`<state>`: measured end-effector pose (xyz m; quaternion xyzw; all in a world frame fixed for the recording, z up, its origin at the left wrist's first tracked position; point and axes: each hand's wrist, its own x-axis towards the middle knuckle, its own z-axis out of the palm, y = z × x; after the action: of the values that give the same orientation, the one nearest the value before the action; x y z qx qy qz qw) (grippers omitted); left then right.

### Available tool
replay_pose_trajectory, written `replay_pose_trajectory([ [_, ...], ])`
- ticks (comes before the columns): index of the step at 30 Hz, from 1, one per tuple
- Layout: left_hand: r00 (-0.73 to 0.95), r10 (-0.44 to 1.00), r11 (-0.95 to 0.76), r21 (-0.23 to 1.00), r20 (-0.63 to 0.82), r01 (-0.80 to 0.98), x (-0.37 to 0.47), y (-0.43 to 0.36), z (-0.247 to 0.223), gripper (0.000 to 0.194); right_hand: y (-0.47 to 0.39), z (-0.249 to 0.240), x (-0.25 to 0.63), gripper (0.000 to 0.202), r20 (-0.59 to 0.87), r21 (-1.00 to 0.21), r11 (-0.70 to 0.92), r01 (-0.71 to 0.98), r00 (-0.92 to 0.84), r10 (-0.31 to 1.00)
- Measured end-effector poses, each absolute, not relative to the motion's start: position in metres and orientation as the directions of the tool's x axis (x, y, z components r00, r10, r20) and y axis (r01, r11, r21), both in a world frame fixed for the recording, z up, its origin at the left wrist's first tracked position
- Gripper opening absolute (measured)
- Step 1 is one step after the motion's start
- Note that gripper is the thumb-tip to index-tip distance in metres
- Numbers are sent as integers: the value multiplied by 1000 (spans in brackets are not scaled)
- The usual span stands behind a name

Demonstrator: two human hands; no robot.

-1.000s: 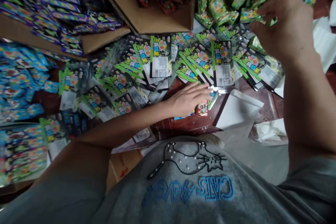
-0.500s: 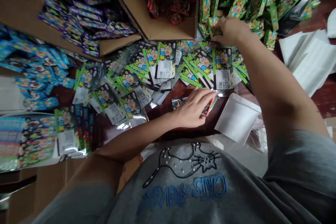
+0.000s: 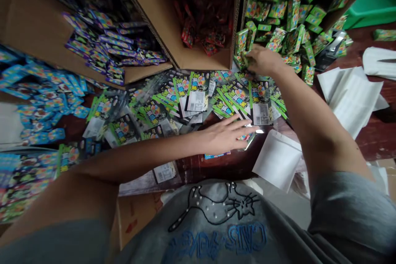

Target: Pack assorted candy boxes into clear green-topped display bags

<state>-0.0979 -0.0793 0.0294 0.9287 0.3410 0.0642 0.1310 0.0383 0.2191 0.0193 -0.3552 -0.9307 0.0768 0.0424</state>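
My left hand (image 3: pixel 227 135) lies palm down with its fingers stretched and spread over a small colourful packet (image 3: pixel 247 139) on the dark red table. Below that hand, the edge of a blue packet (image 3: pixel 217 155) shows. At the lip of the right-hand carton, my right hand (image 3: pixel 263 61) has its fingers curled round a small green box (image 3: pixel 245 58), mostly hidden by them. Many more green boxes (image 3: pixel 278 37) are heaped beyond it. Between the hands and the cartons lie clear bags with black-and-green printed cards (image 3: pixel 236 90), overlapping one another.
One carton (image 3: pixel 204 60) holds red packets (image 3: pixel 213 43); another, to its left, holds purple boxes (image 3: pixel 117 45). Blue packets (image 3: pixel 49 99) pile up at far left. White paper sheets (image 3: pixel 352 95), a white envelope (image 3: pixel 276 159) and a green bin (image 3: pixel 368 8) are on the right.
My left hand has gone from curled round a small packet to flat with fingers spread. My right hand stays among the green boxes. The whole view has shifted a little.
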Motion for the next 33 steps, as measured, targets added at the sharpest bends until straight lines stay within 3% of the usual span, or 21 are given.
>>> replay_pose_trajectory([
  [3,563,826,-543,307,28,782,-111,-101,33,35,181,61,60,51,65,-151,686,712,-685,725],
  [6,358,934,-328,369,-16,870,-128,-133,32,40,147,83,94,54,-36,-212,768,604,-790,612],
  [9,298,949,-229,424,-104,876,-150,-168,29,77,116,65,120,54,-286,-357,823,442,-890,354],
  [11,325,933,-231,434,-156,871,-169,-191,28,101,96,41,127,53,-345,-424,816,393,-903,255],
  [13,370,902,-261,402,-222,878,-190,-214,31,110,77,20,127,54,-312,-421,821,385,-912,267],
  [15,410,857,-308,327,-313,894,-212,-234,38,112,60,9,126,61,-222,-336,855,394,-916,334],
  [17,432,812,-362,241,-393,900,-230,-249,45,105,43,7,125,77,-95,-208,906,369,-929,357],
  [19,453,788,-411,192,-417,891,-242,-257,48,90,25,3,123,95,21,-129,961,245,-968,249],
  [23,526,775,-450,279,-351,848,-241,-251,42,71,-15,-21,105,105,70,-178,984,-16,-998,-4],
  [26,479,831,-404,285,-283,869,-224,-249,41,62,-41,-40,84,97,39,-223,974,29,-999,38],
  [27,437,863,-375,258,-255,890,-218,-252,42,66,-47,-43,77,95,35,-240,969,58,-997,68],
  [30,263,945,-227,190,-194,955,-201,-274,40,101,-60,-46,59,96,39,-288,951,115,-991,131],
  [33,83,977,-45,190,-197,981,-194,-301,24,113,-67,-44,44,99,74,-303,948,94,-990,122],
])
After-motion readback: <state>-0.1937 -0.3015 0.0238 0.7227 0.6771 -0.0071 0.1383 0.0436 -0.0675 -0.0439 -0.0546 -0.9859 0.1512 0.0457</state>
